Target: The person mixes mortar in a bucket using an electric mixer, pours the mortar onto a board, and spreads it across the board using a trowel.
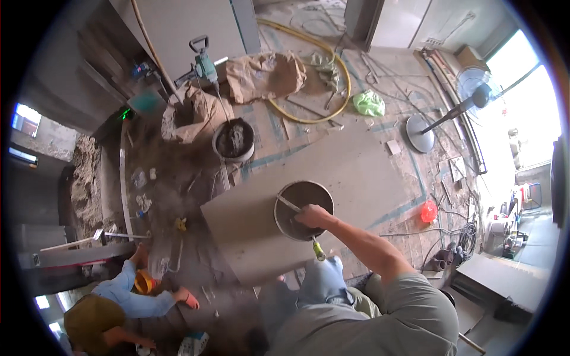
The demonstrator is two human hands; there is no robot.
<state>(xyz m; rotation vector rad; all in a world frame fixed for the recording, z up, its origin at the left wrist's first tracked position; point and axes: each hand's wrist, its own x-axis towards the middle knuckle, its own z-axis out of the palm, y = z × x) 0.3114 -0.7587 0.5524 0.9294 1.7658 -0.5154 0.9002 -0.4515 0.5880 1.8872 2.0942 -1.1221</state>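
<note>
My right hand, reaching from the lower right, is closed on a pale flat strip that crosses the upper left of a round bucket with a grey, mostly empty-looking inside. I cannot tell if the strip is a handle or a separate tool. A tool with a green handle sticks out at the bucket's near rim. The bucket is over a large beige board; whether it rests on it is unclear. My left hand is not in view.
A mixer stands by a bucket of grey mix and paper sacks. A yellow hose, fan, green bag, red bag and cables lie around. A co-worker crouches at lower left.
</note>
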